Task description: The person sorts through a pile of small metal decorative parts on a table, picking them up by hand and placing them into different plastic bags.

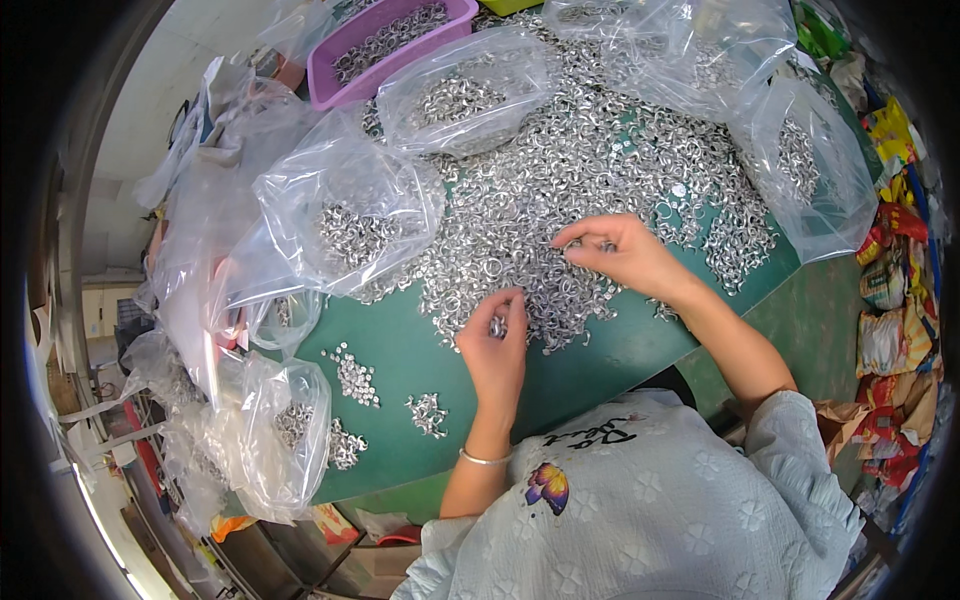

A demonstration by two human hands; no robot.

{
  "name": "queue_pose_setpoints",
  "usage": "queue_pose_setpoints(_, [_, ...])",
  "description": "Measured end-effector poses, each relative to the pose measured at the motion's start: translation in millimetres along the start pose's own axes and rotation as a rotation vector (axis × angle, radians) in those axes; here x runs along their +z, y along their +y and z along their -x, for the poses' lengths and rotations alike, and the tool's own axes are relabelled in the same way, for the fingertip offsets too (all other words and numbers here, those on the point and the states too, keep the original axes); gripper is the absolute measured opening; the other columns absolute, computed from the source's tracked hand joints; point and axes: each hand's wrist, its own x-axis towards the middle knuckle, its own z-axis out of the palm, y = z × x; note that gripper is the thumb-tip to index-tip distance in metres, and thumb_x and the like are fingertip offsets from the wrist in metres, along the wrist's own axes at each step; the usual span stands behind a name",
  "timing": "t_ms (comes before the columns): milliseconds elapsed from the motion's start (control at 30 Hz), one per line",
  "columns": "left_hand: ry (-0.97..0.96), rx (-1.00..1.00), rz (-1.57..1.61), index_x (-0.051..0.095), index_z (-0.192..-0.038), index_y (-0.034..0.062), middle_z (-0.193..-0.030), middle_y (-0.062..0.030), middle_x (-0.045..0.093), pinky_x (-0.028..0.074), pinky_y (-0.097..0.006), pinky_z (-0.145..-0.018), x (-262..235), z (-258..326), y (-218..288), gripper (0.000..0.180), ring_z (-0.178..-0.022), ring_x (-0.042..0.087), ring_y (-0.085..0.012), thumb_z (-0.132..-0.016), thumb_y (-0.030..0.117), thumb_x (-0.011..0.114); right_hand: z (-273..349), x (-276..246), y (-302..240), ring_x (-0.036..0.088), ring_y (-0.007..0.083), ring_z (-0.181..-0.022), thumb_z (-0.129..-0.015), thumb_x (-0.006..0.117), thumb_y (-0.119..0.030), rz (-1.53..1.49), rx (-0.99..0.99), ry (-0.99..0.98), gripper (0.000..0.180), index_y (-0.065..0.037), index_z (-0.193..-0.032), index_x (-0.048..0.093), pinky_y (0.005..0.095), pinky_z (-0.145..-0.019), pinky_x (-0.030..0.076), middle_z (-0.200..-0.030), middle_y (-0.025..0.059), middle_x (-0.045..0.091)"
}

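A wide heap of small silver metal rings (540, 190) covers much of the green tabletop. At the heap's near edge my left hand (493, 350) is curled, with several silver rings (497, 326) showing between the thumb and fingers. My right hand (625, 255) is over the heap, farther right and a little higher in the picture. Its thumb and forefinger are drawn close together, and a few silver pieces show inside the curled fingers. The exact shape of the pieces in either hand is too small to tell.
Clear plastic bags holding rings lie left (350, 215), far (460, 95) and right (810, 170) of the heap. A purple bin (320, 75) stands at the far left. Small piles (355, 378) sit on the green table (400, 470). Colourful packages (885, 340) line the right side.
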Motion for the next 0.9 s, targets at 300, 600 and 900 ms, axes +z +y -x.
queue_pose_setpoints(300, [-0.113,0.358,-0.673,0.065,-0.084,0.0023,-0.078,-0.0143,0.063,0.048,-0.038,-0.060,5.6,-41.2,11.4,0.015,-0.067,0.061,-0.0312,-0.073,0.013,0.068,-11.7,30.9,-3.5,0.062,0.0290,-0.064,-0.077,0.063,-0.023,0.963,-0.152,0.075,0.015,-0.010,-0.084,0.062,0.0407,-0.055,0.048,-0.071,0.0098,0.064])
queue_pose_setpoints(600, [-0.163,0.385,-0.561,0.063,-0.081,0.0005,-0.075,-0.0175,0.062,0.047,-0.040,-0.058,-2.9,-49.0,6.7,0.011,-0.063,0.060,-0.0338,-0.074,0.008,0.064,-16.8,30.1,-11.9,0.062,0.0304,-0.063,-0.079,0.061,-0.021,0.945,-0.155,0.018,0.019,-0.011,-0.095,0.061,0.0430,-0.054,0.047,-0.069,0.0096,0.063])
queue_pose_setpoints(900, [-0.456,-0.341,1.171,0.054,-0.090,0.0002,-0.070,-0.0019,0.045,0.026,-0.015,-0.038,-46.3,-47.2,-5.4,0.014,-0.051,0.038,-0.0059,-0.083,0.012,0.057,-25.9,32.9,-14.7,0.061,0.0304,-0.060,-0.076,0.058,-0.013,1.060,-0.123,-0.013,0.009,-0.010,-0.084,0.061,0.0414,-0.052,0.047,-0.065,0.0092,0.062])
